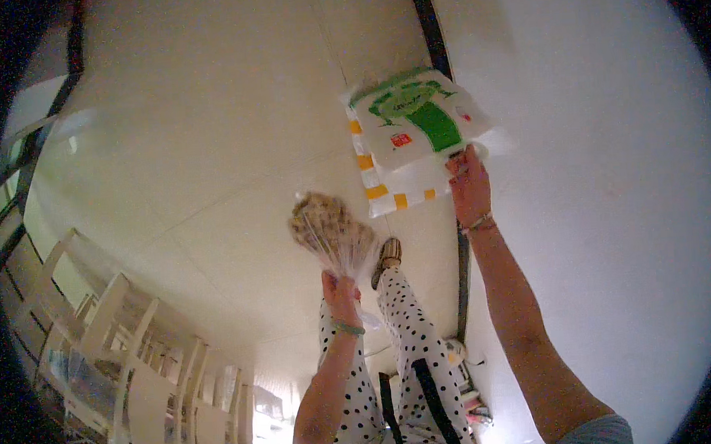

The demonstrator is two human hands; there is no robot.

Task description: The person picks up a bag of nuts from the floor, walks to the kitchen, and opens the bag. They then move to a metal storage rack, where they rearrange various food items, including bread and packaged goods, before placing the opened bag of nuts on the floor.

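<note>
My left hand (340, 296) is closed round the gathered neck of a clear plastic bag (329, 225), which is filled with small brown and tan pieces that I cannot make out. The bag hangs out in front of my legs. Farther ahead and to the right, my right hand (470, 187) grips the lower right edge of a white plastic package (406, 152) with green print, a red mark and orange squares along its border. It looks like a flat, full sack; what is inside does not show.
A pale tiled floor (202, 165) lies below, with my foot (387, 256) on it. Close on my right rises a white wall (584, 180) with a dark skirting strip (433, 28). White chairs or slatted racks (140, 374) stand at the lower left. Several items (476, 399) lie behind my legs by the wall.
</note>
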